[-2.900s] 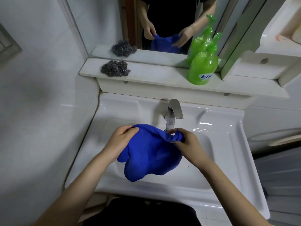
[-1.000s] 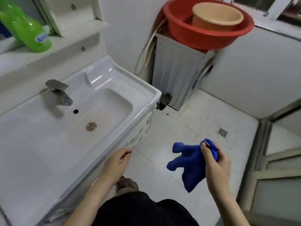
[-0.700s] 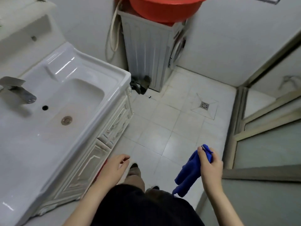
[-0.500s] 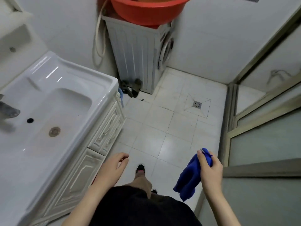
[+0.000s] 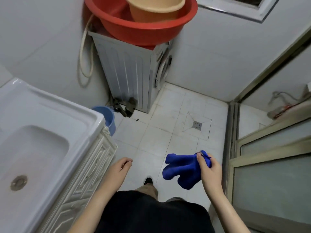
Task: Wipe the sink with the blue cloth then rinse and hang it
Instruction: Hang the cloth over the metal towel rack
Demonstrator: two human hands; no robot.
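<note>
The blue cloth [image 5: 182, 169] hangs bunched over the tiled floor, pinched at its top corner by my right hand [image 5: 209, 170]. My left hand [image 5: 118, 170] is empty with loosely curled fingers, beside the front of the sink cabinet. The white sink [image 5: 50, 115] lies at the left, its basin bare and its drain [image 5: 18, 182] visible. The tap is out of view.
A washing machine [image 5: 134, 73] stands in the corner ahead, with a red basin [image 5: 143, 29] and a beige bucket [image 5: 154, 7] on top. A blue bucket [image 5: 107, 118] sits beside the sink cabinet. A floor drain [image 5: 196, 125] is ahead. Sliding glass door frames [image 5: 269, 148] stand at the right.
I have turned away from the sink to the right. The cloth left the basin; only my right hand holds it now, and my left hand let go.
</note>
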